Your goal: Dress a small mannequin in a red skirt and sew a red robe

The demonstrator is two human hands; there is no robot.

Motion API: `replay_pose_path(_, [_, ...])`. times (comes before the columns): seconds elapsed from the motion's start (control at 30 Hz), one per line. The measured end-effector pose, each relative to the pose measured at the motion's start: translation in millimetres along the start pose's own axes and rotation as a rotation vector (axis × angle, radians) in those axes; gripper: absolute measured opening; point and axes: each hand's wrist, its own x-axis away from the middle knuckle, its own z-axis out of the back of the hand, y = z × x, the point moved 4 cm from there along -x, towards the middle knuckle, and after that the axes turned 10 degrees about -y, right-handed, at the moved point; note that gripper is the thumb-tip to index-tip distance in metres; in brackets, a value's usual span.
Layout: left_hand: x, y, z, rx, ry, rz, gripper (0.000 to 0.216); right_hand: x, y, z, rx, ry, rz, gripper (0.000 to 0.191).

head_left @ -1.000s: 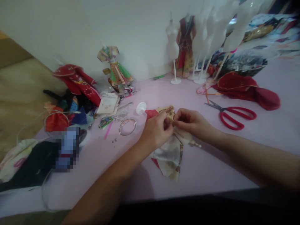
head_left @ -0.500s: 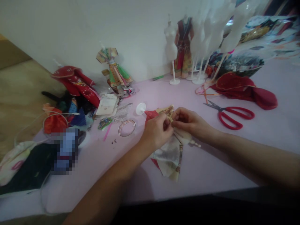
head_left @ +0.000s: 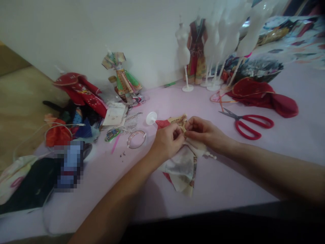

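Presently, garment (head_left: 179, 169): lying on the lilac table (head_left: 228, 183), directly under both hands; cream, red and patterned cloth, wrapped around or draped over a small dress form (head_left: 151, 118) laid on its side, round white base pointing away to the left, pale knob (head_left: 211, 155) showing at the near right.
Left hand (head_left: 166, 142): curled, thumb and fingers pinching cloth at the garment's middle.
Right hand (head_left: 203, 130): closed in a pinch, tips meeting just beside the left fingertips at the patterned edge; cannot tell whether gripping cloth alone or something too small to make out.
Done: judging by the lie of the cloth, garment already on the form.
Left to do: apparently fine handwork at the pinched spot, unfinished so far; lower panels spread loose over the table; cannot tell how much remains, with fingers covering the very place.
Scissors (head_left: 238, 118): lying apart to the right, blades spread slightly, untouched.
Dark bits (head_left: 123, 155): scattered near the ring (head_left: 137, 148), left of the hands; too small to identify.
Red cloth piece (head_left: 254, 93): heaped beyond the scissors.
Dressed form (head_left: 197, 47): standing upright at the wall among bare white forms (head_left: 182, 47).
Green-and-cream outfit (head_left: 122, 74): displayed against the wall, farther left, seemingly complete.
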Motion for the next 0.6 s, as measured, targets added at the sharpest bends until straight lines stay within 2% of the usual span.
replay_pose_path(0.37, [-6, -14, -6, 0.217, -0.067, 0.016, 0.005, -1, 0, 0, -0.016, -0.013, 0.021, 0.019])
replay_pose_path(0.6, [-6, -12, -8, 0.263, -0.051, 0.006, 0.006, -3, -1, 2, 0.066, 0.014, 0.032, 0.020])
